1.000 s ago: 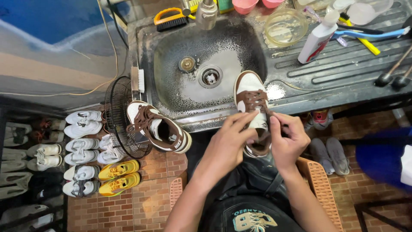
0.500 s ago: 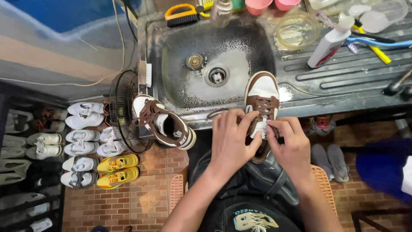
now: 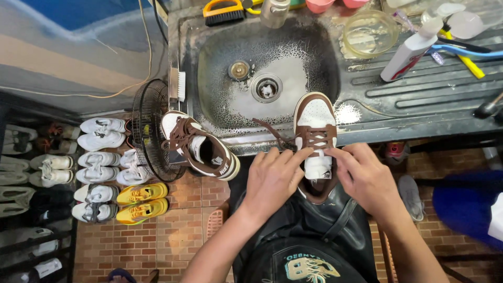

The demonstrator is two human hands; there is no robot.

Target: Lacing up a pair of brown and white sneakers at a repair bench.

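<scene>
Sneaker, brown-white, resting toe-up on sink edge over your lap. Left hand and right hand are pinching soft, floppy lace at eyelets; upper likely light, stiff enough — grip sides.

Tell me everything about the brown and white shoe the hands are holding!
The shoe is a sneaker with brown trim, white panels and a white tongue, looking like leather. Brown laces criss-cross its upper eyelets, and a loose lace end trails left over the sink. Its toe points away, resting on the sink's front rim, while the heel sits over the person's dark apron. The left hand and right hand pinch the laces from each side.
</scene>
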